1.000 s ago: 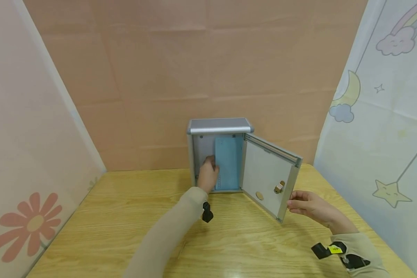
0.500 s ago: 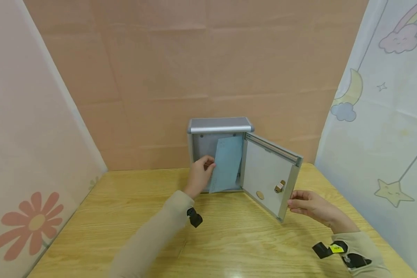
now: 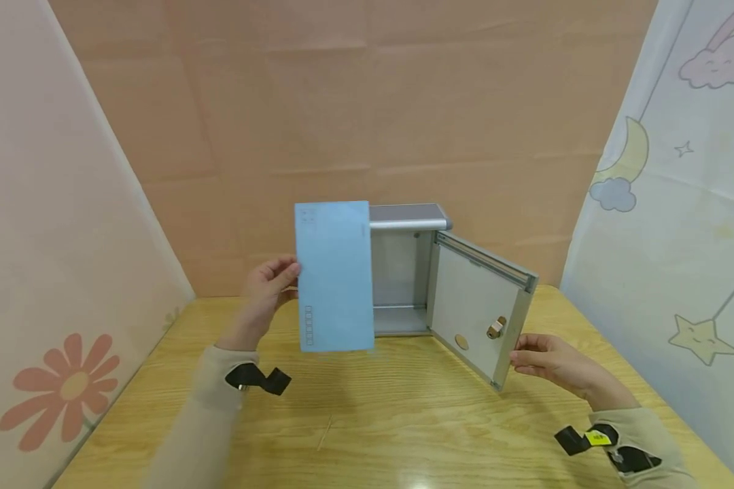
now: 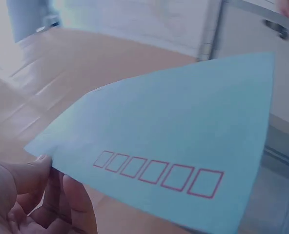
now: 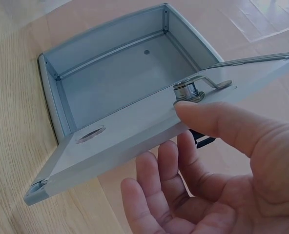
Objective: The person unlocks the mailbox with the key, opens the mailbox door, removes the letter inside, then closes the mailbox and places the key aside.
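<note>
A light blue envelope [image 3: 335, 275] hangs upright in front of the left part of a metal mailbox [image 3: 410, 217]. My left hand [image 3: 266, 292] pinches its left edge between thumb and fingers. In the left wrist view a row of red printed boxes runs along the envelope [image 4: 183, 112]. The mailbox door [image 3: 474, 302] stands swung out to the right, with a lock [image 3: 495, 328] on its inner face. My right hand [image 3: 553, 363] holds the door's free edge. In the right wrist view the thumb lies by the lock [image 5: 188, 92], and the fingers are under the door. The mailbox's visible inside is bare.
The mailbox stands at the back of a wooden table [image 3: 367, 435], before a brown paper backdrop [image 3: 367, 102]. A white panel with a red flower [image 3: 67, 387] rises on the left. On the right stands a panel [image 3: 667, 224] with moon and star drawings.
The left hand has drawn the blue envelope out of the mailbox, toward me and to the left. The right hand has kept its hold on the open door.
</note>
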A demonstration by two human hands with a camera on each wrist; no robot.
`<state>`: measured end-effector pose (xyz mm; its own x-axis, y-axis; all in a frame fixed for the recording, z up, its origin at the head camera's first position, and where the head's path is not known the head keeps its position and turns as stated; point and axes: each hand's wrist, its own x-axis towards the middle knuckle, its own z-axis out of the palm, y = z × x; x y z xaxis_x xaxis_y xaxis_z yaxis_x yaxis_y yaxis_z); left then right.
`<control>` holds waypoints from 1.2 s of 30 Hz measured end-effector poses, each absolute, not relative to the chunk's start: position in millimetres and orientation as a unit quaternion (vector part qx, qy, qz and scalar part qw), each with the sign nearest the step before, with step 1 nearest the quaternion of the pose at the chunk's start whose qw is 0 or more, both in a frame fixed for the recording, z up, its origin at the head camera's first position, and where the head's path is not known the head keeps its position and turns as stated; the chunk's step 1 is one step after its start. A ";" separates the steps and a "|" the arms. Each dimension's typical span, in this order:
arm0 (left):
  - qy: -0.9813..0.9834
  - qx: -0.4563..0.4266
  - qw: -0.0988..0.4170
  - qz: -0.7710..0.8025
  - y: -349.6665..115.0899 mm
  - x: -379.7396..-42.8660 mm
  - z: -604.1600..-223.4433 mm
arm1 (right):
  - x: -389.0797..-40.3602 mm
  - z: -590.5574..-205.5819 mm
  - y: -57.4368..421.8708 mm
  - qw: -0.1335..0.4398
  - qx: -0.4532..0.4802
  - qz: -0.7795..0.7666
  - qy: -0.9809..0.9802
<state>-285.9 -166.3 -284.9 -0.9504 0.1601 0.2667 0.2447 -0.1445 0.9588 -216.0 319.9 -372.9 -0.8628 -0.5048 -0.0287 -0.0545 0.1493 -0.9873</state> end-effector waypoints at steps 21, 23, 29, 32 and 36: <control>-0.519 0.090 -0.153 -0.836 -239.7 -328.2 -374.0 | -216.0 -369.8 316.9 0.177 -0.179 -0.615 0.747; -0.568 0.116 -0.148 -0.801 -236.0 -330.3 -386.9 | -216.0 -370.2 317.2 0.176 -0.181 -0.617 0.745; -0.688 0.147 -0.138 -0.697 -222.8 -335.0 -415.4 | -215.2 -371.7 318.4 0.183 -0.189 -0.631 0.730; -0.718 0.138 -0.131 -0.670 -217.2 -337.9 -421.0 | -214.8 -372.1 318.5 0.185 -0.190 -0.633 0.728; -0.754 0.126 -0.114 -0.634 -209.9 -342.1 -424.2 | -213.6 -372.5 318.7 0.185 -0.189 -0.632 0.728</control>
